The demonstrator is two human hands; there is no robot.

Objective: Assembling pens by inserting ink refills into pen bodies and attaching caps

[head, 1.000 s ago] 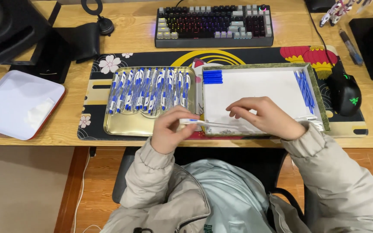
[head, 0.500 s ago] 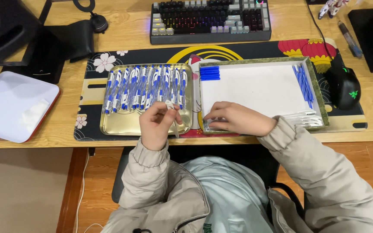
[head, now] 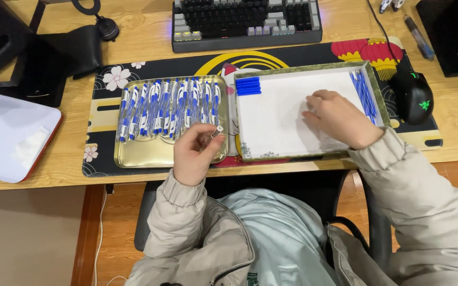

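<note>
Nearest: left hand [head: 193,154], fingers curled shut around a clear pen [head: 216,132]; only the pen's tip shows, poking out past thumb and forefinger, over the near right corner of the gold tray [head: 149,153].

Gold tray: shallow, metal, resting on a patterned desk mat [head: 102,106]; holds a row of assembled blue-and-white pens [head: 168,108] lying side by side across its far half.

Right hand [head: 337,117]: fingers loosely bent, palm down on the white floor of the white box [head: 271,114]; whether it grips anything cannot be told.

White box: blue pen caps [head: 247,85] stacked in the far left corner; blue refills [head: 364,92] along the right wall, just beside the right fingertips.

Beyond: black mouse [head: 414,96], keyboard [head: 245,21].
</note>
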